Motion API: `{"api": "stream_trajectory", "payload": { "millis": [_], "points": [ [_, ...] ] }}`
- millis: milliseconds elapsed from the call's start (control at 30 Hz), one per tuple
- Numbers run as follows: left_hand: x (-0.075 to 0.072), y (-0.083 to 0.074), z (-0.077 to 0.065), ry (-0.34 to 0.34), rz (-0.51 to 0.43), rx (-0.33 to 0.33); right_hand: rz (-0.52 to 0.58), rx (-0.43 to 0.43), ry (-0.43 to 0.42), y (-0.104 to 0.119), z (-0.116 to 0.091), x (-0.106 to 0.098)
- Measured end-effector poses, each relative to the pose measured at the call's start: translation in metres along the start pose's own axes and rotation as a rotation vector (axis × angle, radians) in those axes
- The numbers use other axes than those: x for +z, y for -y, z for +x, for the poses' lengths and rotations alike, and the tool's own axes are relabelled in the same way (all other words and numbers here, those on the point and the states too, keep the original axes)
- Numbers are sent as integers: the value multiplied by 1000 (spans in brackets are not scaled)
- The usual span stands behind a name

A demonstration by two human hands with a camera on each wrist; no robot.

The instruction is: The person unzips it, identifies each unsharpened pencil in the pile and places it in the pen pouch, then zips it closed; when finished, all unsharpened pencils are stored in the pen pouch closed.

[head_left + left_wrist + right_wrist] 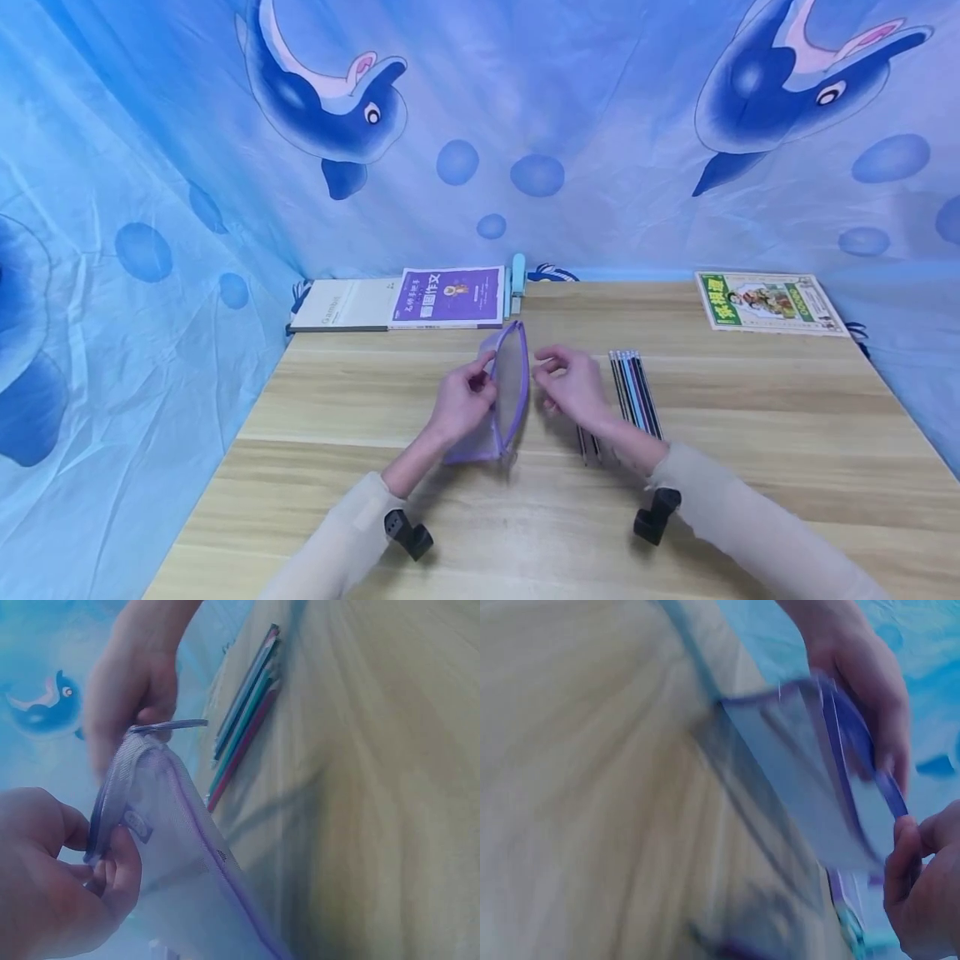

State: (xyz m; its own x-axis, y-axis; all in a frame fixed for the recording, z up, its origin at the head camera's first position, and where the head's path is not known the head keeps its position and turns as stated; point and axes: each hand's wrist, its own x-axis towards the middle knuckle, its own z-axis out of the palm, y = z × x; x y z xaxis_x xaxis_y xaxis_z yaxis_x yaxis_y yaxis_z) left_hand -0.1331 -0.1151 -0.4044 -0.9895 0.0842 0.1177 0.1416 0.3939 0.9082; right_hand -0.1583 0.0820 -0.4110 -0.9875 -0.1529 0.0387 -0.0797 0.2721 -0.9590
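A see-through mesh zip pouch (pixel 512 383) with purple edging stands with its mouth parted. My left hand (pixel 459 404) pinches its left rim between thumb and fingers, and the left wrist view shows this grip on the zip edge (pixel 97 825). My right hand (pixel 573 383) is just beside the right rim, fingers bent, with a small gap seen from the head view. In the right wrist view its fingertips (pixel 905 832) overlap the rim, and blur hides any contact. Several pencils (pixel 637 392) lie under and beyond my right forearm.
Against the back curtain stand a white book (pixel 341 304), a purple book (pixel 450 296) and a turquoise stapler-like object (pixel 517 275). A green and white booklet (pixel 772 302) lies at the back right. The wooden table (pixel 555 533) ends at the blue curtain.
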Motion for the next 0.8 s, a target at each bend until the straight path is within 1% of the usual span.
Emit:
{"api": "stream_trajectory", "payload": {
  "millis": [100, 167, 233, 300, 367, 467, 567, 733, 800],
  "points": [
    [-5, -2, 3, -32, -3, 12, -59, 20, -13, -6, 5, -28],
    [-7, -3, 4, -47, 5, 14, -118, 24, -13, -12, 7, -48],
    [-9, -3, 5, -52, 6, 10, -200, 23, -7, -19, 7, -66],
    [-9, -3, 5, -53, 5, 8, -279, 25, 11, -26, 6, -80],
    [-9, -2, 5, -57, 6, 10, -351, 24, 46, -31, 4, -90],
    [-7, 0, 4, -54, 18, 17, -425, 40, 102, -37, 0, -96],
    [-4, 2, 2, -41, 30, 33, -474, 72, 141, -40, -4, -97],
    [2, 3, 2, -32, 19, 34, -564, 72, 151, -43, -9, -94],
    [3, 3, 1, -30, 13, 21, -595, 78, 154, -42, -9, -93]
  ]
}}
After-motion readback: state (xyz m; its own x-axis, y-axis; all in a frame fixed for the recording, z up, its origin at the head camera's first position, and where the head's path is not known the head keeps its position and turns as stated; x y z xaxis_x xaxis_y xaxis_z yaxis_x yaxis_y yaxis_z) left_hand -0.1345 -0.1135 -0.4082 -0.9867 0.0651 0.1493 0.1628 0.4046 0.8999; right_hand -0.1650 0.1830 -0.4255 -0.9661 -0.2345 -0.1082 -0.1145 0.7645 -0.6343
